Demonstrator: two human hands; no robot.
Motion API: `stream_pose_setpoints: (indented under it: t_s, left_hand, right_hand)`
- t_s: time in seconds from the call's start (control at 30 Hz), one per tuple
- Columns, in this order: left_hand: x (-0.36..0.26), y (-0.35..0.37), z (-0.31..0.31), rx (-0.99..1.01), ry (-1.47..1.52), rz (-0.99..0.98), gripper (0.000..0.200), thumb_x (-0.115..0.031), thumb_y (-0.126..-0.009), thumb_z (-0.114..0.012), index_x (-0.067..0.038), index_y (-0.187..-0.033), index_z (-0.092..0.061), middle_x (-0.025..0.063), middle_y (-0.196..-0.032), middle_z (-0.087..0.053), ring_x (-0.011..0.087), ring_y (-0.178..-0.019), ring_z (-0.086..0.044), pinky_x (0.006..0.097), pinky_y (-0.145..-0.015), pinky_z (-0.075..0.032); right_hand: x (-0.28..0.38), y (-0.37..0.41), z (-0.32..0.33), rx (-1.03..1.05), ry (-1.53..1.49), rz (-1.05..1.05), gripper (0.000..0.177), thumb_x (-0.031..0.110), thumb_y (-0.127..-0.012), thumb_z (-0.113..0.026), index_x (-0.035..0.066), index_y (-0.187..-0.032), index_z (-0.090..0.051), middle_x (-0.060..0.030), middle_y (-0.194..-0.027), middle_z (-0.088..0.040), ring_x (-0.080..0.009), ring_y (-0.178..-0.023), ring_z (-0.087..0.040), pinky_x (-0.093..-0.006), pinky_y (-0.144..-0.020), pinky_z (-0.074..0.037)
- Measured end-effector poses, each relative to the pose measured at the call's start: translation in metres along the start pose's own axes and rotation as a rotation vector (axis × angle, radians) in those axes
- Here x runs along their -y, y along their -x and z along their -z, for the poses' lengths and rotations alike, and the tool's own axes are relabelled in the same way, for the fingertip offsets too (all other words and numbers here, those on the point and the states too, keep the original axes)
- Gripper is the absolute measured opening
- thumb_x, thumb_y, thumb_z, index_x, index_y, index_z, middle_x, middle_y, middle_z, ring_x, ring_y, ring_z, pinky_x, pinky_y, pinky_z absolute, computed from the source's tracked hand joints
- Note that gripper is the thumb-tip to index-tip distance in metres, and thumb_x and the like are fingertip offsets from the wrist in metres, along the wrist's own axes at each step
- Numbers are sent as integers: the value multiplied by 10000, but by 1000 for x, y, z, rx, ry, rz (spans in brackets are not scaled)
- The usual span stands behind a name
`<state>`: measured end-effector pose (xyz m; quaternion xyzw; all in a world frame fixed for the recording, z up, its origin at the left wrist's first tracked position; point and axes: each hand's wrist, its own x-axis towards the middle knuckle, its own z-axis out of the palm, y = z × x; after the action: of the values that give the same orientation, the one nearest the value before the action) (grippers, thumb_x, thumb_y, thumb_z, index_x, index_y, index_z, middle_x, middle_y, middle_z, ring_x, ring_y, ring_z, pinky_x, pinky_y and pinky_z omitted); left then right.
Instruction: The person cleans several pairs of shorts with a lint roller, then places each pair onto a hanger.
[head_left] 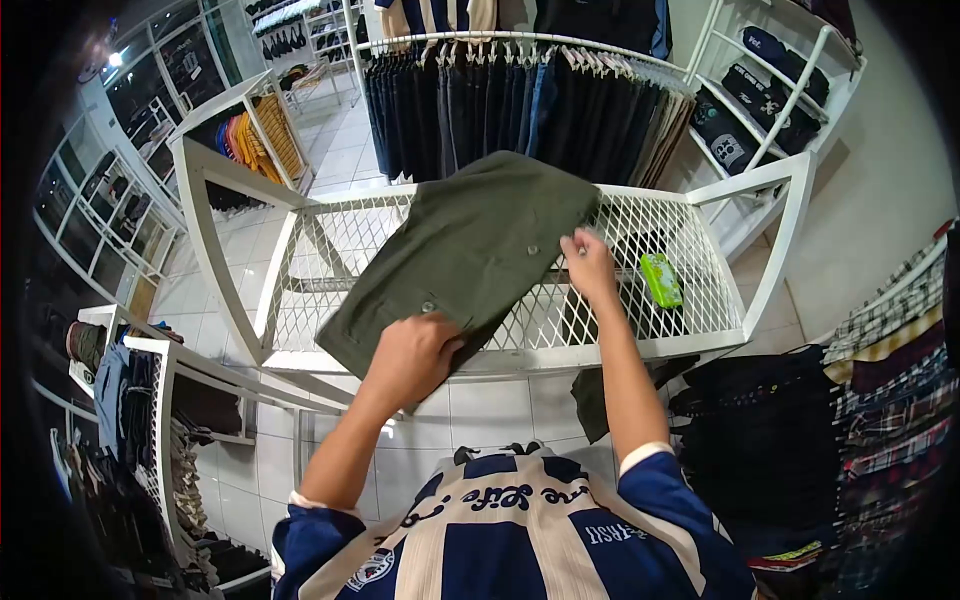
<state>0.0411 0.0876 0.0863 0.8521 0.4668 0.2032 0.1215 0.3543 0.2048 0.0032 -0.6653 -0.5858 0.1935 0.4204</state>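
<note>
The olive-green fabric garment [470,250] lies folded on the white wire-mesh table [330,250] at frame centre, its long axis running from lower left to upper right. The left hand [415,355] clasps its near lower edge. The right hand [588,262] pinches its right-hand edge.

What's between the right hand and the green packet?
Head view: only bare mesh table lies between the green packet and the right hand, which pinches the olive garment.
</note>
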Motion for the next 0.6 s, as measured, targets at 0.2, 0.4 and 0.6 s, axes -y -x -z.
stream_pose_setpoints:
  t_s: [0.2, 0.4, 0.6]
  left_hand:
    - [-30, -61, -19, -193, 362, 109, 272, -178, -877, -772, 42, -1033, -737, 213, -928, -727, 334, -785, -696, 374, -729, -538]
    - [4, -52, 1, -517, 597, 257, 300, -163, -946, -755, 83, -1113, -716, 85, -870, -734, 116, -816, -650, 276, -728, -519]
    - [90, 5, 56, -744, 638, 411, 292, -168, -956, -723, 83, -1104, -729, 77, -895, -743, 96, -804, -649, 248, -742, -518]
  right_hand:
    - [47, 40, 16, 75, 65, -80, 499, 419, -930, -700, -8, -1187, -670, -186, -1067, -735, -378, -1001, -685, -470, -899, -521]
    - [53, 78, -5, -36, 429, -72, 467, 385, -895, -755, 62, -1211, -637, -169, -981, -724, -363, -971, -698, -467, -834, -533]
    - [44, 64, -11, -191, 111, 106, 394, 145, -912, -702, 57, -1283, -603, -228, -1160, -687, -428, -1077, -648, -484, -925, -505]
